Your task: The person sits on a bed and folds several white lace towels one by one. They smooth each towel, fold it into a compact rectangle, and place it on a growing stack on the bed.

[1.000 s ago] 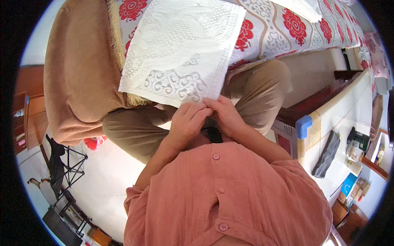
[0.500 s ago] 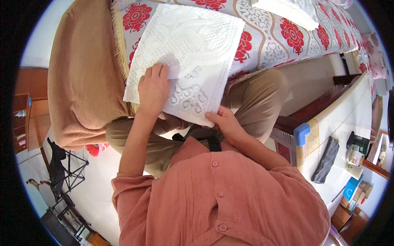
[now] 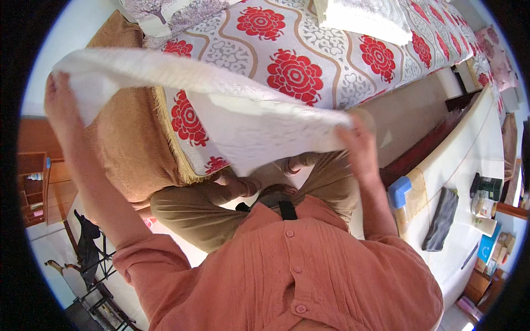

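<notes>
A white lace cloth [image 3: 254, 124] is stretched in the air between my two hands, blurred by motion. My left hand [image 3: 62, 102] is raised at the far left and grips one corner. On the other side, my right hand [image 3: 359, 143] holds the opposite corner, over my right knee. The cloth sags between them, its upper edge slanting down toward the right. Beneath it lies a sofa cover [image 3: 221, 60] with red flowers, fringed along its left edge.
A folded white cloth pile [image 3: 364, 21] lies farther back on the sofa. A brown-covered armrest [image 3: 130, 140] stands at the left. On the right is a pale table [image 3: 469, 165] with a blue corner guard [image 3: 400, 190] and a dark grey folded cloth [image 3: 441, 218].
The folded lace cloth has been opened out and lifted off the sofa. My left hand moved far left, my right hand up and right, each holding a corner.
</notes>
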The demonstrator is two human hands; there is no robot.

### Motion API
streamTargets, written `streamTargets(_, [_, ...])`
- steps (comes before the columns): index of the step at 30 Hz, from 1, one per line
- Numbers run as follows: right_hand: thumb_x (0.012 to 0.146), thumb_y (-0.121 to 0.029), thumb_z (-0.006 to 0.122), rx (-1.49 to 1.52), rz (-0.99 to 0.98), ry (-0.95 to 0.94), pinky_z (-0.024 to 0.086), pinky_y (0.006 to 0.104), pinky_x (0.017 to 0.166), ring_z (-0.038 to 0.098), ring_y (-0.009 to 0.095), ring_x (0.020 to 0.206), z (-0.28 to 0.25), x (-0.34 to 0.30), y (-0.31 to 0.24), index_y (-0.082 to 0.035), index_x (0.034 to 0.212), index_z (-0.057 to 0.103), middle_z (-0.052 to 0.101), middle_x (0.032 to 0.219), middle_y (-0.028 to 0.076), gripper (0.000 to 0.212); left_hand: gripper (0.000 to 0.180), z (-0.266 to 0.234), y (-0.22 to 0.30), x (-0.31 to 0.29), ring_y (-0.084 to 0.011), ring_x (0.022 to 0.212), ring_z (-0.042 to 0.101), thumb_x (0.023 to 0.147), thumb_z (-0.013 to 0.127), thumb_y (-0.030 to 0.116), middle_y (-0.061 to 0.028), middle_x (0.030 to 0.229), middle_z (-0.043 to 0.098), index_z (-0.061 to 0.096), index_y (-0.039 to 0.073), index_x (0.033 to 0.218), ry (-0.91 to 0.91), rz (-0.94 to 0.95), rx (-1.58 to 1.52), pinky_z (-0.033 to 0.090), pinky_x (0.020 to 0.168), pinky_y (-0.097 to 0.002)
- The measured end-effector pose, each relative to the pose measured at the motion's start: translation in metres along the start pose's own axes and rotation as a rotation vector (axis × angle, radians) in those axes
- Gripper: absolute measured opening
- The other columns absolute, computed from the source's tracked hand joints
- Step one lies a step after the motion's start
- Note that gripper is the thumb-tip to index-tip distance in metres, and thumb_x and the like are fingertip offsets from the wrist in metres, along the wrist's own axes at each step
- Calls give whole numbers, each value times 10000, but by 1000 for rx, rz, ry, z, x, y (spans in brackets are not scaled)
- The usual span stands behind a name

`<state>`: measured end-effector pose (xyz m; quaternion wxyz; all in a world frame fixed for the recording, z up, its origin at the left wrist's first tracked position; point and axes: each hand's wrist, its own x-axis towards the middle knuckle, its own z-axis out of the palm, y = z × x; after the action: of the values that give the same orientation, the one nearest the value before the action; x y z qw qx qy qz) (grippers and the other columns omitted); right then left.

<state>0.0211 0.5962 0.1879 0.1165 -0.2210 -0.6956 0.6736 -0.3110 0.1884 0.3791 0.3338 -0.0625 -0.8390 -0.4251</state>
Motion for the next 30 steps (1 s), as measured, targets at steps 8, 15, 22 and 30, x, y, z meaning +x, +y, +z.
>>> streamTargets(8, [854, -174, 629, 230, -332, 463, 449, 261, 814, 600, 165, 911, -99, 58, -84, 72, 1326, 564, 667, 1015, 106, 536, 478, -186, -128, 50, -201, 1055, 636, 999, 542, 317, -138, 1201, 663, 577, -7, 1348, -215, -190, 329, 488, 913, -305])
streamTargets(15, [890, -256, 589, -503, -252, 141, 439, 326, 644, 542, 150, 684, -56, 198, -71, 1, 983, 649, 597, 741, 90, 280, 353, -88, -137, -59, -341, 945, 642, 997, 526, 304, -199, 1045, 678, 643, 16, 1165, -625, -146, 849, 494, 812, -445])
streamTargets(22, [886, -366, 586, -851, -244, 176, 482, 471, 865, 634, 425, 1013, -25, 260, 44, -58, 1096, 660, 682, 1025, 234, 381, 328, -2, -103, -142, -384, 1077, 602, 866, 690, 141, -188, 1229, 608, 616, 69, 1178, -323, 448, 834, 480, 909, -463])
streamTargets(30, [884, -408, 571, -825, -192, 139, 472, 460, 860, 637, 399, 1016, -15, 255, 33, -76, 1076, 660, 691, 1030, 188, 394, 224, 75, -78, -176, -345, 988, 658, 817, 617, 104, -105, 1166, 641, 602, 91, 1040, -1012, 494, 904, 518, 776, -474])
